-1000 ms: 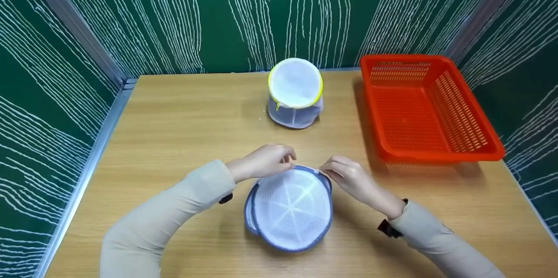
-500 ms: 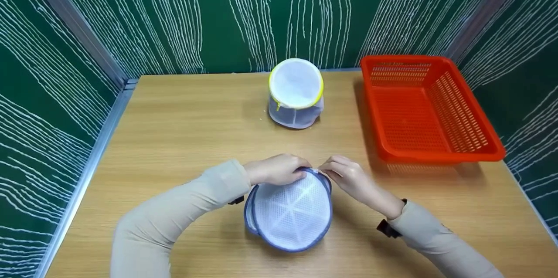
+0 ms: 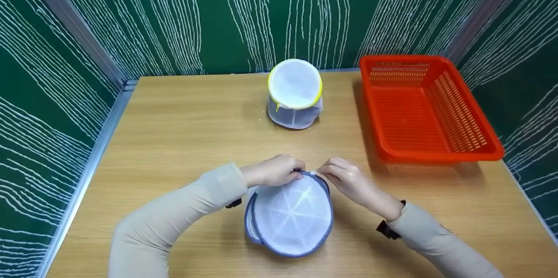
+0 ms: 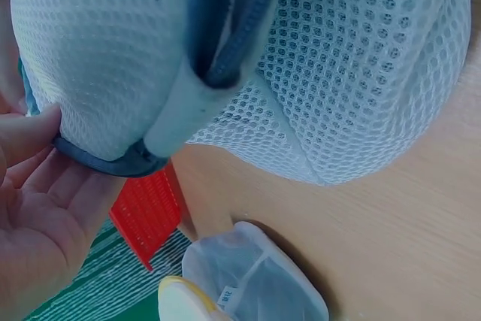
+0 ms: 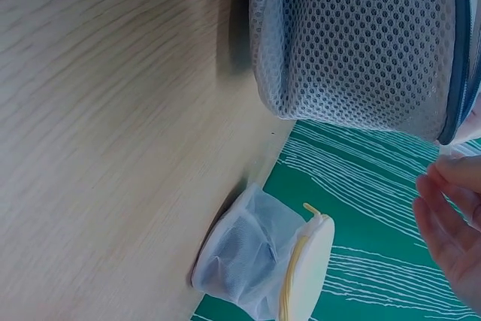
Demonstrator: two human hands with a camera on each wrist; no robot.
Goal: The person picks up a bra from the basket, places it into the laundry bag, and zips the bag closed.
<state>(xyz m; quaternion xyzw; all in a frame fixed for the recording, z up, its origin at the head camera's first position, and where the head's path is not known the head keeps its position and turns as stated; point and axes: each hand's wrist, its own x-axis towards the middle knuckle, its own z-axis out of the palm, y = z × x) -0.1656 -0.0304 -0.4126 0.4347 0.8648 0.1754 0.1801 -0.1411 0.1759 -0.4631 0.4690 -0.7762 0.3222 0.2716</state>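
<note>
A white mesh laundry bag (image 3: 292, 217) with blue zipper trim stands near the front middle of the table, its round lid facing up. My left hand (image 3: 275, 171) pinches the bag's far rim; in the left wrist view, the thumb of the left hand (image 4: 45, 208) lies over the blue edge with the fingers beneath. Just to the right, my right hand (image 3: 346, 177) pinches a small white zipper end at the same rim. The right wrist view has the fingertips of the right hand (image 5: 458, 216) together beside the trim. Along the left side, the zipper gapes open.
A smaller mesh bag (image 3: 294, 84) with a yellow zipper stands upright at the back middle. At the back right is a red plastic basket (image 3: 436, 156). Green walls with white wavy lines (image 3: 226, 16) enclose the wooden table (image 3: 187, 116) at the back and sides.
My left hand has moved right and toward me along the bag's rim, gripping it close to the right hand. The bag has shifted slightly toward me. My right hand stays nearly in place.
</note>
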